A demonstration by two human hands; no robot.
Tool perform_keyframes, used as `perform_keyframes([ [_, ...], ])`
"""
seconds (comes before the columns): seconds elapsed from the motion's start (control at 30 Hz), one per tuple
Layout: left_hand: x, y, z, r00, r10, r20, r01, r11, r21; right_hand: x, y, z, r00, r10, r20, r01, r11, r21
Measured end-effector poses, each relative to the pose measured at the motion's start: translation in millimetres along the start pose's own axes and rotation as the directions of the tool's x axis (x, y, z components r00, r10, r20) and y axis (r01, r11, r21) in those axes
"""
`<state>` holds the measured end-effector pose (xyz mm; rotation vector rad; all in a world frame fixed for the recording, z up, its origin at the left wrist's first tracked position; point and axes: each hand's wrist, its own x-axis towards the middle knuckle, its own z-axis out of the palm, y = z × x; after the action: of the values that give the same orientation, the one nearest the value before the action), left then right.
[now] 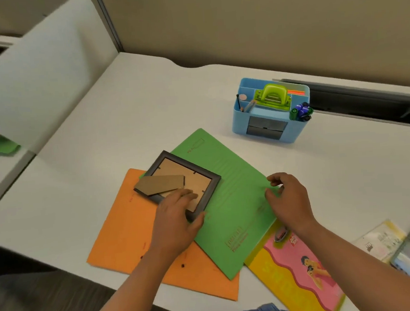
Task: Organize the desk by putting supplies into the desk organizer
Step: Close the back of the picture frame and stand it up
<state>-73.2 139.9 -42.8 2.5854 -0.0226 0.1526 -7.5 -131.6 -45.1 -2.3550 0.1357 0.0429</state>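
Observation:
A blue desk organizer (240, 126) stands at the back right of the desk, holding a green hole punch (272, 94), markers (301, 111) and pencils (248, 106). A dark picture frame (175, 167) lies face down on a green folder (235, 184), which overlaps an orange folder (122, 234). My left hand (177, 220) grips the frame's near corner, fingers on its back and thumb under the edge. At the green folder's right edge, my right hand (288, 198) pinches the folder with curled fingers.
A yellow and pink booklet (302, 272) lies partly under the green folder at the front right. More booklets (399, 241) sit at the right edge. A white partition (47, 69) stands on the left, and a cable slot (355, 101) runs behind the organizer.

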Motion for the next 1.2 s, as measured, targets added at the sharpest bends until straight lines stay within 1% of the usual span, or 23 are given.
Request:
perform_keyframes([
  [0.07,6.3,-14.1,-16.0,0.994,-0.107,0.013,0.106,0.994,0.031,-1.8,-20.3,12.0,0.998,-0.056,0.032,0.056,0.998,-0.007],
  [0.13,12.1,-29.8,-27.2,0.976,-0.213,0.037,0.211,0.977,0.036,-2.6,-41.7,22.8,0.987,-0.066,0.144,0.064,0.998,0.016],
  [0.17,15.1,-37.5,-32.1,0.962,-0.266,0.056,0.266,0.964,0.022,-2.8,-51.5,27.8,0.971,-0.087,0.221,0.090,0.996,-0.004],
  [0.2,18.0,-45.3,-36.4,0.948,-0.308,0.079,0.308,0.951,0.006,-3.1,-60.3,32.5,0.944,-0.116,0.308,0.138,0.989,-0.052],
  [0.27,23.2,-58.9,-43.3,0.933,-0.337,0.128,0.341,0.940,-0.007,-4.8,-73.8,42.4,0.873,-0.141,0.468,0.247,0.953,-0.173],
  [0.33,26.3,-68.4,-48.8,0.929,-0.333,0.164,0.338,0.941,0.000,-7.8,-82.3,53.5,0.820,-0.117,0.561,0.321,0.904,-0.282],
  [0.43,28.0,-78.2,-53.9,0.934,-0.312,0.176,0.314,0.949,0.017,-12.2,-85.6,70.1,0.805,-0.086,0.587,0.359,0.858,-0.367],
  [0.63,23.2,-89.4,-51.3,0.938,-0.281,0.204,0.281,0.959,0.028,-14.8,-90.8,87.8,0.831,-0.105,0.547,0.369,0.839,-0.400],
  [0.73,21.6,-90.8,-51.0,0.944,-0.272,0.189,0.279,0.960,-0.011,-7.7,-96.3,90.2,0.813,-0.110,0.571,0.394,0.827,-0.401],
  [0.83,21.2,-91.2,-51.6,0.950,-0.264,0.166,0.278,0.958,-0.068,-1.4,-104.9,90.2,0.788,-0.100,0.608,0.436,0.788,-0.435],
  [0.93,20.8,-89.5,-54.1,0.951,-0.270,0.151,0.285,0.955,-0.086,1.5,-115.4,86.2,0.791,-0.092,0.604,0.454,0.751,-0.480],
  [0.97,20.4,-89.3,-56.0,0.960,-0.247,0.133,0.259,0.962,-0.081,1.8,-120.2,84.2,0.792,-0.087,0.605,0.450,0.752,-0.481],
  [1.0,19.6,-89.3,-58.3,0.979,-0.178,0.101,0.185,0.981,-0.062,1.8,-125.5,81.9,0.790,-0.079,0.608,0.442,0.761,-0.475],
  [1.03,18.8,-89.3,-60.1,0.996,-0.061,0.067,0.063,0.998,-0.024,1.9,-131.5,79.4,0.789,-0.073,0.610,0.429,0.776,-0.462],
  [1.07,18.1,-88.2,-61.2,0.996,0.081,0.042,-0.082,0.996,0.025,2.3,-138.3,76.3,0.790,-0.070,0.609,0.414,0.794,-0.445],
  [1.13,18.1,-80.4,-61.1,0.949,0.313,0.033,-0.315,0.945,0.093,4.8,-153.1,67.4,0.795,-0.078,0.601,0.393,0.822,-0.413],
  [1.2,22.5,-70.7,-57.0,0.894,0.447,0.008,-0.445,0.888,0.118,8.6,-167.6,56.9,0.790,-0.107,0.603,0.412,0.821,-0.394],
])
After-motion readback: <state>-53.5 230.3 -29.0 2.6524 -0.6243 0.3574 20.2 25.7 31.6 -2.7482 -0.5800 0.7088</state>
